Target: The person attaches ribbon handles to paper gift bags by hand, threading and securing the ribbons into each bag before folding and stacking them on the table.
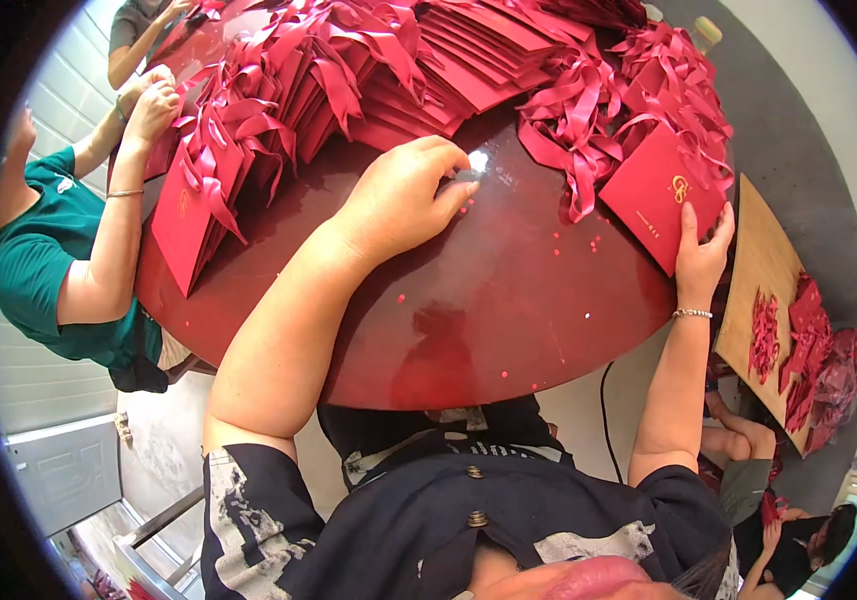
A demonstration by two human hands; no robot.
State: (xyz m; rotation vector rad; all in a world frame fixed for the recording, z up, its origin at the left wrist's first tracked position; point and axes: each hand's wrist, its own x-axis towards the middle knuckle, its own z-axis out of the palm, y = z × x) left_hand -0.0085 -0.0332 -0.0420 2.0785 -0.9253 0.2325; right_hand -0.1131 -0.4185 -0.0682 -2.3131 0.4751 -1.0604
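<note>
My left hand [409, 195] is over the middle of the dark red table [509, 310], its fingers loosely curled. A small gap shows between thumb and forefinger, and nothing is visible in it. On the right, my right hand [706, 250] grips the lower right corner of a red paper gift bag [649, 195], thumb on its front. This bag carries a gold emblem and lies on top of a heap of bags with glossy ribbon handles [664, 75]. Another row of red bags [194, 215] with ribbon bows stands beyond my left arm.
Long rows of stacked red bags [479, 55] cover the table's far side. Small red dots [594, 240] are scattered on the tabletop. A co-worker in a green shirt [54, 250] handles bags at the left. At the right, a wooden board [749, 270] holds red ribbons; another person sits beyond.
</note>
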